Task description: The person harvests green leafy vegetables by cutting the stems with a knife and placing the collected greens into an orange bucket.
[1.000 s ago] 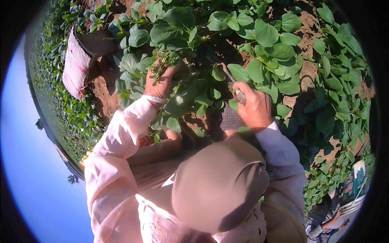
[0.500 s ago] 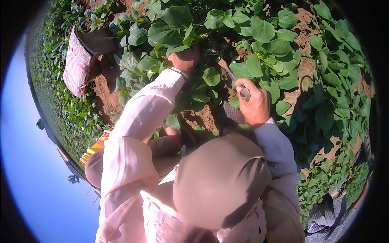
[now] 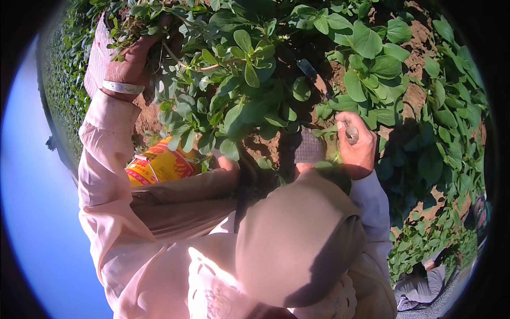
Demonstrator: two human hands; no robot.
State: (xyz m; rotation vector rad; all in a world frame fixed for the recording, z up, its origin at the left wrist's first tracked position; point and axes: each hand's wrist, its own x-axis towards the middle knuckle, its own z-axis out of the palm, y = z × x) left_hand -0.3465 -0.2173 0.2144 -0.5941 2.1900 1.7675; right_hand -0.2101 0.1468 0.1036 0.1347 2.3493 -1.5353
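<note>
Left hand (image 3: 133, 61) clutching leafy bunch (image 3: 128, 33) at upper left, fingers seemingly wrapped but partly hidden — right hand (image 3: 359, 143) gripping tool (image 3: 320, 85), long axis slanting up-left from fist, blade (image 3: 306, 68) lying beside broad-leaved plant (image 3: 386, 67).

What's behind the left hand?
Part of a pale striped sack shows past it. Whatever sits directly behind the left hand and the leafy greens it holds is covered.
</note>
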